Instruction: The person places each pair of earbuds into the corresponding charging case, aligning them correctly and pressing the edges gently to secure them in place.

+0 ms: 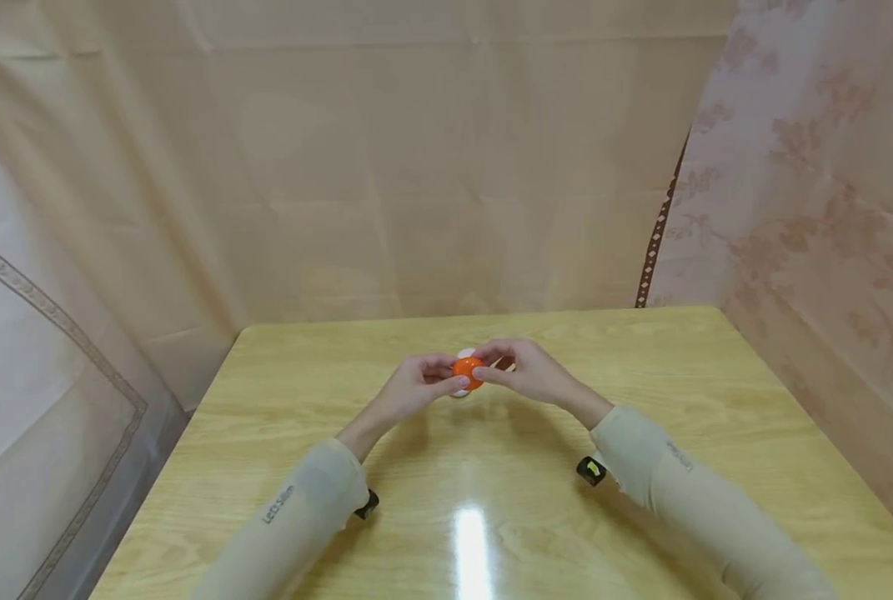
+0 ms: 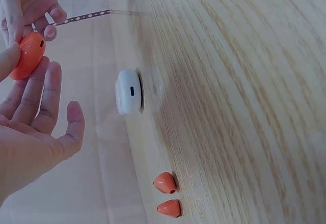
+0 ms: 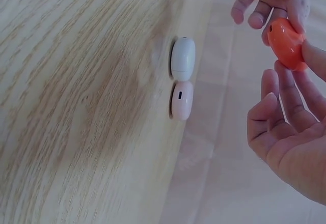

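Observation:
Both hands hold an orange earbud charging case [image 1: 468,372] above the far middle of the table, with a small dark port slot in its side. My left hand [image 1: 423,379] pinches it from the left between thumb and fingers. From the right, my right hand [image 1: 524,371] pinches the same case, its thumb on the near face. In the right wrist view, a white case [image 3: 183,58] and a pale pink case [image 3: 182,101] rest on the table. Two small orange cone-shaped pieces [image 2: 165,183] lie on the wood in the left wrist view.
The wooden table [image 1: 491,467] ends at a beige curtain [image 1: 446,167] behind. A flowered cloth [image 1: 829,167] hangs on the right, and a white cloth [image 1: 26,350] on the left. Each sleeve cuff has a dark wrist camera [image 1: 591,470] under it.

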Demonstrator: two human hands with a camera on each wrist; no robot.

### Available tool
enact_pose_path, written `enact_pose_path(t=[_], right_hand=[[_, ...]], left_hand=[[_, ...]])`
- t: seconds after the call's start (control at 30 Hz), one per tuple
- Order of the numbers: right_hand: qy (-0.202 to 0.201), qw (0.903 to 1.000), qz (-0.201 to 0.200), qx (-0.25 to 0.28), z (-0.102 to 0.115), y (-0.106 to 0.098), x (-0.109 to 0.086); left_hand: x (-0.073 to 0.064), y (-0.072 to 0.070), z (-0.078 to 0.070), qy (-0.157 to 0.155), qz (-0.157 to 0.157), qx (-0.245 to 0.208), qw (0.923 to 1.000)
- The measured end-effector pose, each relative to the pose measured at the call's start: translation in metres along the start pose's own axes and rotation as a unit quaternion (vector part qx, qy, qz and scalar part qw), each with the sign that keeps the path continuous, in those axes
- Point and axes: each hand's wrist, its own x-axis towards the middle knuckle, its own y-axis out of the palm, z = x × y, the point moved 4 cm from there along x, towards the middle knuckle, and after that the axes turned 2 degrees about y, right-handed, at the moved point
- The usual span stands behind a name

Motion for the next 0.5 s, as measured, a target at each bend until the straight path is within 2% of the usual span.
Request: enact_pose_path(t=[0.23,0.5], right_hand=[[-0.004,0.9999,0.009,-0.006,0.000,0.009,0.010],[-0.002,0.9999,0.010,-0.010,0.005,0.007,0.018]], left_hand=[[-0.008,-0.011,0.004,-0.025,-0.021,0.017,0.9993],[-0.009,-0.016,0.000,-0.021,-0.014,0.016,0.9996]])
